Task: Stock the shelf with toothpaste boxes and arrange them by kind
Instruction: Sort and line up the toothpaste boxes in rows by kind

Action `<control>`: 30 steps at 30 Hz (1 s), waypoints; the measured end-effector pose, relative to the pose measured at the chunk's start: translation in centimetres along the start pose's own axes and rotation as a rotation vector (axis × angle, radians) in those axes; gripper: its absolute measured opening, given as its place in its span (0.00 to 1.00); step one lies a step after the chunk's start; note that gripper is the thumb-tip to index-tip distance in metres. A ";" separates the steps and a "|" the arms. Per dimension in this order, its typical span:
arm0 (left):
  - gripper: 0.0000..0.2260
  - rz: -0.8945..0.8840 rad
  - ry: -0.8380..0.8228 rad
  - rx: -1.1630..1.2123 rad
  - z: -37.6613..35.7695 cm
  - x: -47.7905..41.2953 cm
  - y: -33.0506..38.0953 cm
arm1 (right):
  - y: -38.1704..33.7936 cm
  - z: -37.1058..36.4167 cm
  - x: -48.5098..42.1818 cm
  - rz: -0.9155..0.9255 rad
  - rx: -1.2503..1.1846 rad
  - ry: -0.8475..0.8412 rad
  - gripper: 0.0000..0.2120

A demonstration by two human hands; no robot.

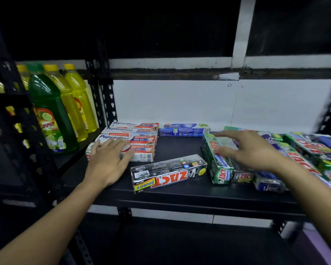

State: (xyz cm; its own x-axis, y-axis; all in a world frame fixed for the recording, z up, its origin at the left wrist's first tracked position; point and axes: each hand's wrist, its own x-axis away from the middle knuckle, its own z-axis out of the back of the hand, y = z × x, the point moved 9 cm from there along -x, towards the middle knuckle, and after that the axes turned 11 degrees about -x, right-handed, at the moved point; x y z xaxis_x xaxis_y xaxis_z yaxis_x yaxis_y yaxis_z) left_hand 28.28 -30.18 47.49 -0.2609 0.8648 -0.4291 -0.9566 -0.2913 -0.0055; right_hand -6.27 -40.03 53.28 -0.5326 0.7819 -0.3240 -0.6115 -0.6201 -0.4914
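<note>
Black shelf [180,195]: the black Zact Smokers box [168,173] lies flat and askew. At its 10 o'clock is the Pepsodent stack [143,139], with the left hand [108,159] flat on it, fingers straight. At 12 o'clock is the blue Safi box [183,129]. At 2 o'clock the green Zact box [216,163] lies under the spread right hand [250,150]; contact unclear.

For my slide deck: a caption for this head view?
Left hand over Pepsodent boxes, right hand over green Zact box, black Zact box lying between.
</note>
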 end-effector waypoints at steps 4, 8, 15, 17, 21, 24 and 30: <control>0.27 -0.031 0.185 0.015 2.5 0.8 0.8 | -0.6 -2.6 7.2 0.048 -0.005 0.047 0.32; 0.17 -0.029 0.406 0.199 6.1 3.2 1.6 | -0.4 -3.6 10.0 0.015 0.106 0.166 0.35; 0.22 -0.159 -0.079 0.442 4.1 7.1 6.3 | -2.0 -3.3 11.9 -0.030 0.113 0.333 0.25; 0.29 -0.173 -0.133 0.428 4.1 7.6 6.6 | -2.9 -2.6 12.3 -0.040 0.094 0.361 0.22; 0.24 -0.170 -0.047 0.522 6.9 8.2 7.6 | -3.5 -0.8 12.9 -0.056 -0.055 0.377 0.24; 0.19 -0.137 0.100 0.569 10.1 8.3 8.7 | -3.4 0.7 13.6 -0.006 -0.228 0.386 0.22; 0.17 -0.057 0.328 0.688 14.0 8.5 12.1 | -2.7 5.0 15.9 0.068 -0.295 0.518 0.20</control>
State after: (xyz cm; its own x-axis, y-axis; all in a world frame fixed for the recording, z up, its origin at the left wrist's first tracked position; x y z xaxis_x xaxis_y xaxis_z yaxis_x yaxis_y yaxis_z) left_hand 12.65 -20.64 56.41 -0.2598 0.6740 -0.6915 -0.8605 0.1634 0.4826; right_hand -16.02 -26.22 53.54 -0.1651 0.7163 -0.6780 -0.3585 -0.6840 -0.6354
